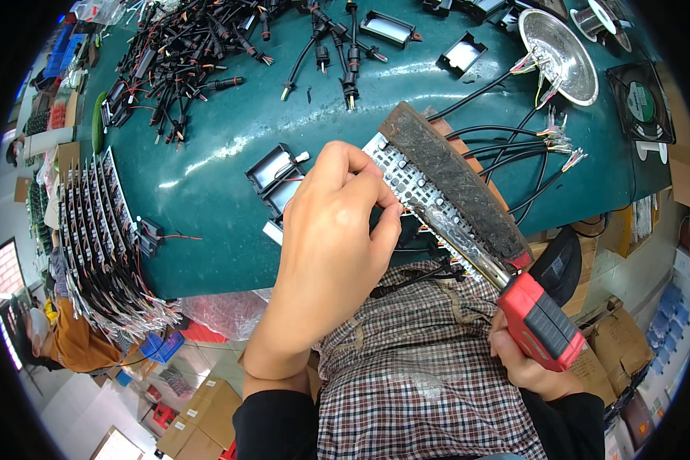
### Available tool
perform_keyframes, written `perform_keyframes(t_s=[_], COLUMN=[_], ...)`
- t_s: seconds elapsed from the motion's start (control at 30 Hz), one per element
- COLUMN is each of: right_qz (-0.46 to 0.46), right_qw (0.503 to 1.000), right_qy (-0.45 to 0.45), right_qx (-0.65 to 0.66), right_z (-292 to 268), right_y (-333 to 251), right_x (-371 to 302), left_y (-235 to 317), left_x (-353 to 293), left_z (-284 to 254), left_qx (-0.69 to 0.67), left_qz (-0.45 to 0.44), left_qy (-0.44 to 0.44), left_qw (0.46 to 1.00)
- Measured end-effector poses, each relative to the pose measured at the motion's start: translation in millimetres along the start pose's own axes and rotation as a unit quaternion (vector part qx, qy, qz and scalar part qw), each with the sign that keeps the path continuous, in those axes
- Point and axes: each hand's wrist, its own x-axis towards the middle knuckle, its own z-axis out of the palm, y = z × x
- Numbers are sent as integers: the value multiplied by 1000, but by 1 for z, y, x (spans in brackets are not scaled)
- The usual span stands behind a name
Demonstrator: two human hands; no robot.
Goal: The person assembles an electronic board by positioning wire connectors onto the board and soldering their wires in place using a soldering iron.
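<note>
Your left hand [341, 222] pinches at the board's [395, 172] left edge; your right hand [525, 368] grips the iron [544, 326].
Your left thumb and forefinger are drawn nearly together; you cannot tell from this view whether a wire sits between them. Your right fingers wrap the iron's moulded red-and-black handle, its metal shaft slanting up-left toward your left fingertips. The board lies just right of those fingertips, your left hand nearer its upper part, its long axis running upper left to lower right; it is pale, flat and studded. A rough, dark bar [460, 180] lies along it; beyond, stripped cable ends [556, 138], a shiny round dish [573, 54] and tangled black connectors [184, 61] rest on the smooth green surface [230, 130].
</note>
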Motion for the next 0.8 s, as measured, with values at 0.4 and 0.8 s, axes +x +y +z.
perform_keyframes(t_s=[0.4,0.8], right_qz=[23,62], right_qw=[1000,995], right_qy=[7,27], right_qx=[15,70], right_z=[3,-2], right_y=[-3,-9], right_x=[2,-4], left_y=[0,0], left_x=[5,5], left_z=[-2,-3], left_qx=[4,4], left_qz=[27,23], left_qy=[-17,-22], left_qw=[999,999])
